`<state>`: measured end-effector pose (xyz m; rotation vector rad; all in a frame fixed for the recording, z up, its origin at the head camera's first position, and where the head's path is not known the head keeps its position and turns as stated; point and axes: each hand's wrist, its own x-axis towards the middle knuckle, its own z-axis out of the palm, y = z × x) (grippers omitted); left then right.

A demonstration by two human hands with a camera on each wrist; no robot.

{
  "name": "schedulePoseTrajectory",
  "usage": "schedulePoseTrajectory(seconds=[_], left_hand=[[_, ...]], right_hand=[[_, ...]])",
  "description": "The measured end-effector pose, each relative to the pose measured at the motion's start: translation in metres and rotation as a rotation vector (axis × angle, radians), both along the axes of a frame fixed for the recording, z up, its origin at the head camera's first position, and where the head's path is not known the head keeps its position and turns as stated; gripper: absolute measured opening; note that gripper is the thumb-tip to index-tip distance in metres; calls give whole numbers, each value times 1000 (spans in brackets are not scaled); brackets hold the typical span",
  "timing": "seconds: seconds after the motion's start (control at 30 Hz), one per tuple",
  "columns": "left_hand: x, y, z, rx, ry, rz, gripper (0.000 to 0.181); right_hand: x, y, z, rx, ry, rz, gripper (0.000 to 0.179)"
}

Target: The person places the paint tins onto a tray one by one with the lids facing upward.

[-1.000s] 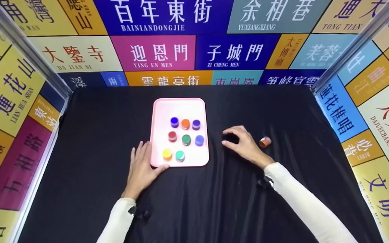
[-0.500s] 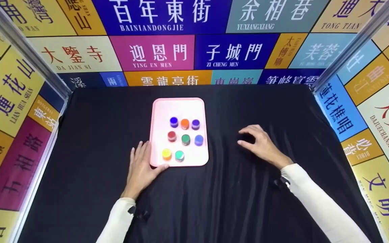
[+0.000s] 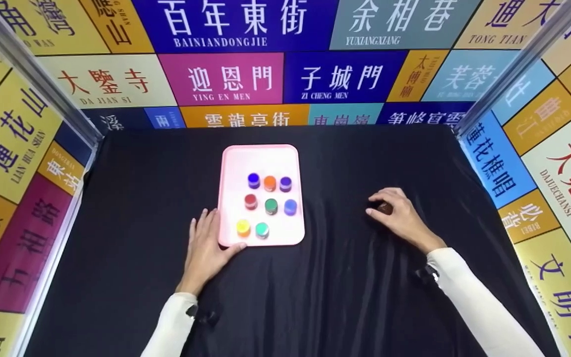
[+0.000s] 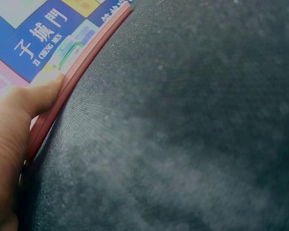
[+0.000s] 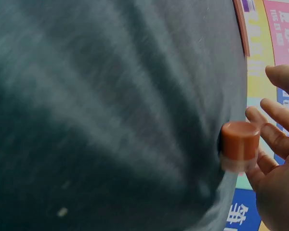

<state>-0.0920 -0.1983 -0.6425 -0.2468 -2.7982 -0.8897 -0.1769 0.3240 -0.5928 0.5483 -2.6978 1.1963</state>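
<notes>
On the black cloth (image 3: 335, 282) lies a pink tray (image 3: 260, 159) bearing several small lidded paint jars, among them a red jar (image 3: 250, 202), a green jar (image 3: 271, 206) and a yellow jar (image 3: 243, 227). My left hand (image 3: 203, 258) rests at the tray's near left corner, fingers along its side. In the left wrist view, the thumb (image 4: 45, 94) touches the tray's rim. Over to the right, my right hand (image 3: 402, 218) is around a brown-orange paint jar (image 5: 240, 144). Its fingers and thumb stand apart about the jar; firm contact cannot be made out.
Walls of coloured sign panels (image 3: 221, 79) with white and dark lettering enclose the table at the back and both sides. Metal corner posts (image 3: 508, 69) rise at the back. Folds run through the cloth between the tray and the right hand.
My right hand has moved right, away from the tray's side, to the brown-orange jar, which now sits between its thumb and fingers. The left hand and tray stay put.
</notes>
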Motion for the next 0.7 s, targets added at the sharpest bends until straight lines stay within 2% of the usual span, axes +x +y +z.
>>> schedulePoseTrajectory(seconds=[0.23, 0.43, 0.7], left_hand=[[0, 0, 0, -1, 10, -2, 116], [0, 2, 2, -14, -11, 4, 116], [1, 1, 1, -15, -10, 6, 116]], right_hand=[[6, 14, -6, 30, -11, -42, 29], [10, 24, -8, 30, -19, -67, 30], [16, 34, -11, 18, -46, -65, 35]])
